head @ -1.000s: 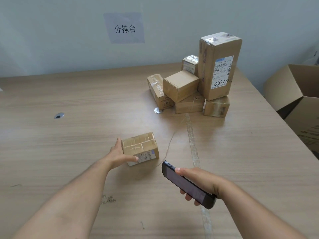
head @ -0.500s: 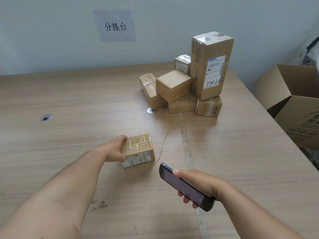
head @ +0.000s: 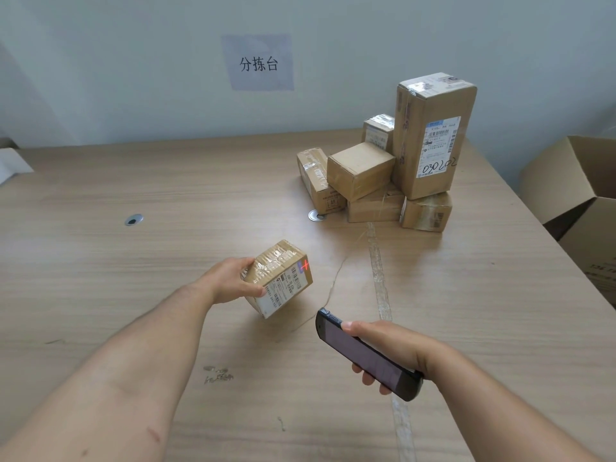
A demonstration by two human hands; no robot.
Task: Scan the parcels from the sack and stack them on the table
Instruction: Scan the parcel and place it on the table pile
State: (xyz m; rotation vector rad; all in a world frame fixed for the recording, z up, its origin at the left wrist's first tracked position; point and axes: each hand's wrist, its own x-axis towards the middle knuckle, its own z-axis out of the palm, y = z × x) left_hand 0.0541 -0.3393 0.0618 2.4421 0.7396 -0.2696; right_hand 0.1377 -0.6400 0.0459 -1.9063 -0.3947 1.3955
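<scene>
Currently, left hand (head: 230, 283) is gripping a tilted parcel (head: 278, 266) at the middle of the table (head: 133, 295), red cross (head: 304, 265) lighting its label (head: 283, 291); right hand (head: 391, 345) is holding a scanner (head: 363, 360). Tall box (head: 433, 135) is showing "030202"; wall sign (head: 258, 63), "分拣台".

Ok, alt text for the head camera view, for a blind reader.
A left hand holds a small taped parcel tilted on a wooden table while the right hand aims a handheld scanner at its label. A stack of parcels stands behind.
</scene>
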